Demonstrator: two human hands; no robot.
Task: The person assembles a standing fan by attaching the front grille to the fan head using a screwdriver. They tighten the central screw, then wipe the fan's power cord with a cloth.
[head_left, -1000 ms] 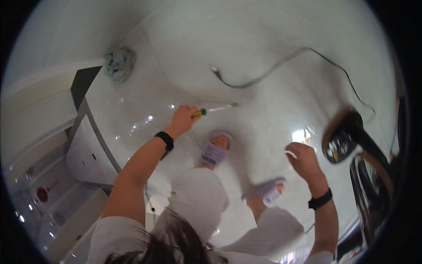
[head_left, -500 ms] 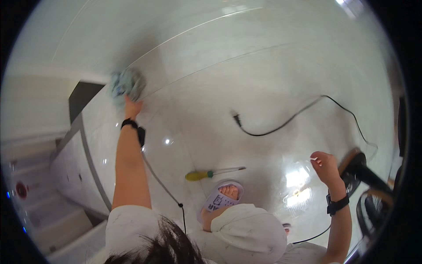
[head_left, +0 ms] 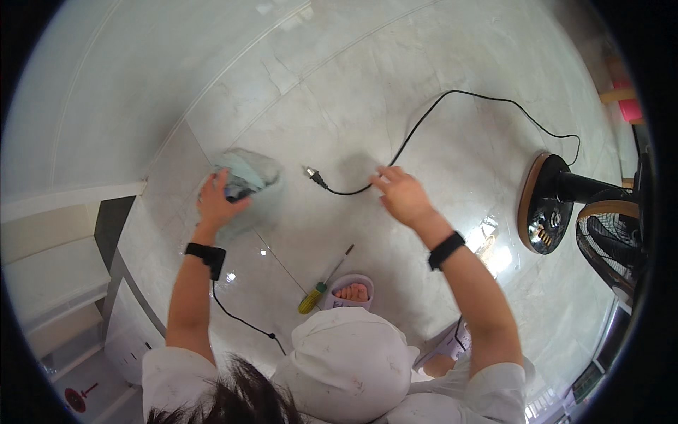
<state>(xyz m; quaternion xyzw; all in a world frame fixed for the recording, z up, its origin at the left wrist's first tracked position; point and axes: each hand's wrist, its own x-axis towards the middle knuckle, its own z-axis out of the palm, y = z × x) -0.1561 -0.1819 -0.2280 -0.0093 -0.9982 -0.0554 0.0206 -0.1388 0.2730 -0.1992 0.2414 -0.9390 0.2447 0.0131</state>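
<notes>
My left hand [head_left: 220, 201], a black band on its wrist, is over a crumpled pale green-grey bag [head_left: 256, 169] with its fingers spread. Something dark shows in the bag's mouth; what it is I cannot make out. My right hand [head_left: 404, 196], also with a black wristband, has its thumb and forefinger closed around a black power cord [head_left: 427, 116] a little behind the two-pin plug [head_left: 316, 177]. The plug lies between my two hands. Nearer to me, a screwdriver [head_left: 314, 295] with a yellow-green handle lies beside my slippered foot [head_left: 351, 291].
At the right stands a black fan base [head_left: 547, 205], with the fan's round wire cage [head_left: 607, 244] next to it. The cord runs to this base. White shelving [head_left: 60, 283] lines the left side. Pale glossy tiles [head_left: 339, 78] cover the floor.
My left hand and the bag have come nearer, and its fingers have spread. My right hand has moved left from beside the fan to the cord. The view has shifted.
</notes>
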